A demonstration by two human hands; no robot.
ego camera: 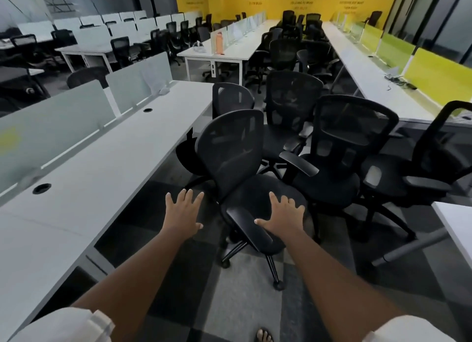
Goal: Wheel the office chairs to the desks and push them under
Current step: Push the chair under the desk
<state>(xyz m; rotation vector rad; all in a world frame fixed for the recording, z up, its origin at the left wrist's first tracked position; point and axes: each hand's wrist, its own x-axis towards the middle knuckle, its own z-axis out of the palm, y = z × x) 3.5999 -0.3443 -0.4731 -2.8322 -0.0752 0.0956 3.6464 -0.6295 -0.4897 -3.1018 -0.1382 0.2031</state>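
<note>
A black mesh office chair point(231, 147) stands in the aisle right in front of me, its backrest turned toward the long white desk point(107, 163) on my left. My left hand point(182, 211) hovers with fingers spread, just left of the chair's seat, holding nothing. My right hand point(283, 211) is also spread open, above the seat and beside the near armrest point(249, 224); whether it touches the chair is unclear. Several more black chairs point(339, 147) crowd the aisle behind and to the right.
Frosted glass dividers point(56, 127) run along the left desk's far side. A second white desk point(370, 73) with green dividers lines the right. An orange bottle point(219, 42) stands on a middle desk. A desk corner point(457, 224) juts in at right. My sandalled foot point(264, 336) is below.
</note>
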